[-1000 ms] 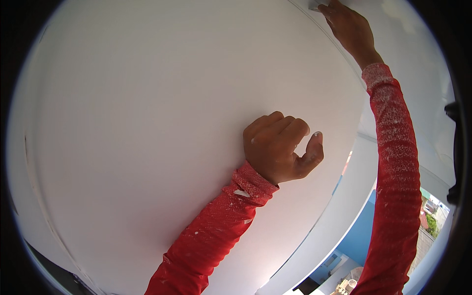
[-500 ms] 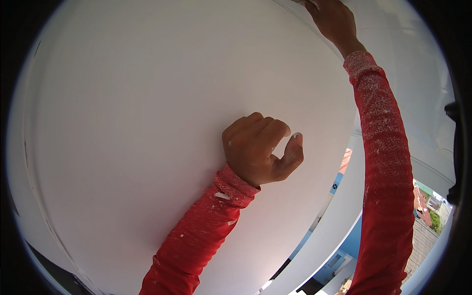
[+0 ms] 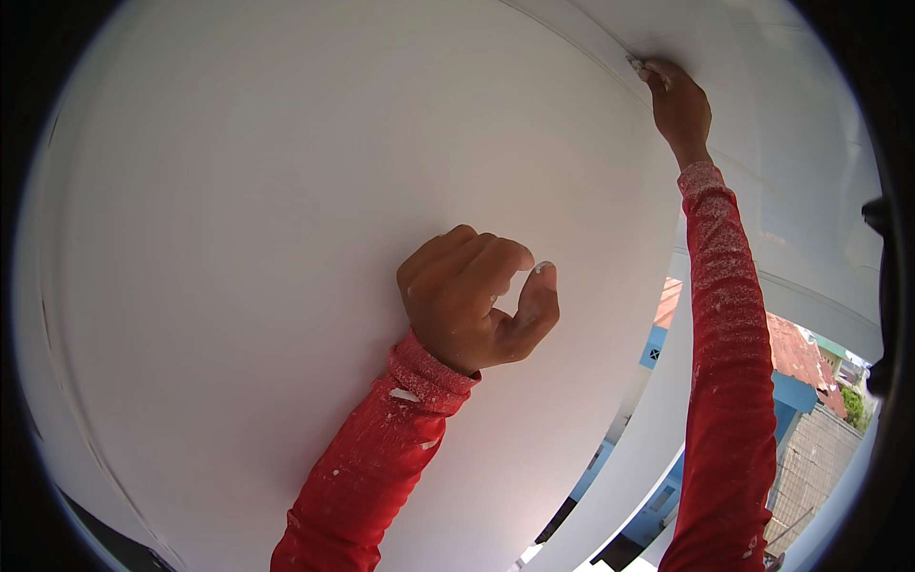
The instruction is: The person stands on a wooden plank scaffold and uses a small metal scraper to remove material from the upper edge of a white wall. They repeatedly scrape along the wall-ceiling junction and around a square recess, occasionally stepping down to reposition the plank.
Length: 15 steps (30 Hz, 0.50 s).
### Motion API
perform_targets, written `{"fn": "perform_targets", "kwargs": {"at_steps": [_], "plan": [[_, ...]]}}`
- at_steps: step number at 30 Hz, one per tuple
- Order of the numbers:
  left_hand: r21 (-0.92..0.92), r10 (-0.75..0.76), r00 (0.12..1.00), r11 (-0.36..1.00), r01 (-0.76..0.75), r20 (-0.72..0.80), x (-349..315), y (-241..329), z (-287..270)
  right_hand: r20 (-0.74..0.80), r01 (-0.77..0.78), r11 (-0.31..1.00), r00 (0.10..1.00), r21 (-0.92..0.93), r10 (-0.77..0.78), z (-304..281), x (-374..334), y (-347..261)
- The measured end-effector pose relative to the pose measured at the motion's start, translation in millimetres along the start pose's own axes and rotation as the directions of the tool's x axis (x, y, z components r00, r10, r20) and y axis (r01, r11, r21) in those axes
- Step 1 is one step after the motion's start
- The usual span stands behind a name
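My left hand (image 3: 467, 297) is held loosely curled in front of a large white panel (image 3: 238, 219). A gap shows between its thumb and forefinger, with nothing seen in it; the palm side is hidden. White specks dot the thumb tip. Farther up and to the right, my right hand (image 3: 681, 105) pinches a small grey piece smeared with white (image 3: 636, 65), its kind too small to make out. That piece meets the white surface near a thin seam line (image 3: 600, 29). Both red sleeves carry white dust and smears.
White ceiling-like surfaces (image 3: 791, 143) spread at the upper right. Beyond a curved white edge at the lower right are a blue wall (image 3: 658, 500), a reddish roof (image 3: 796, 353), a woven-looking grey surface (image 3: 810, 467) and green foliage (image 3: 853, 408). A dark object (image 3: 879, 296) borders the right rim.
In the picture, my right hand has come down and slightly right, bringing the small grey piece fully into view. My left hand appears a little farther left, its curled shape unchanged.
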<state>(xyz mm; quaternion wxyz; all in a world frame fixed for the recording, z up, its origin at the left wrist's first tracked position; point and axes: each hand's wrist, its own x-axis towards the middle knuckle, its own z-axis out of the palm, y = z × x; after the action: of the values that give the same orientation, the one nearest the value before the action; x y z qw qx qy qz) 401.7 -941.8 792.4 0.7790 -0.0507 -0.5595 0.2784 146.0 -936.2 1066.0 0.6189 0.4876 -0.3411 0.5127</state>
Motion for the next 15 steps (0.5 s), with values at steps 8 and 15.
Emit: {"fn": "perform_targets", "kwargs": {"at_steps": [8,15], "plan": [[0.029,0.011,0.999,1.000,-0.012,0.044,3.0,1.2,-5.7,-0.144,-0.077,0.992,0.985,0.102,0.092,23.0,-4.0,-5.8],[0.026,-0.004,0.999,1.000,0.003,0.042,1.4,-1.2,-3.7,-0.073,0.079,0.985,0.995,0.151,-0.069,25.9,-3.9,-23.6]]}}
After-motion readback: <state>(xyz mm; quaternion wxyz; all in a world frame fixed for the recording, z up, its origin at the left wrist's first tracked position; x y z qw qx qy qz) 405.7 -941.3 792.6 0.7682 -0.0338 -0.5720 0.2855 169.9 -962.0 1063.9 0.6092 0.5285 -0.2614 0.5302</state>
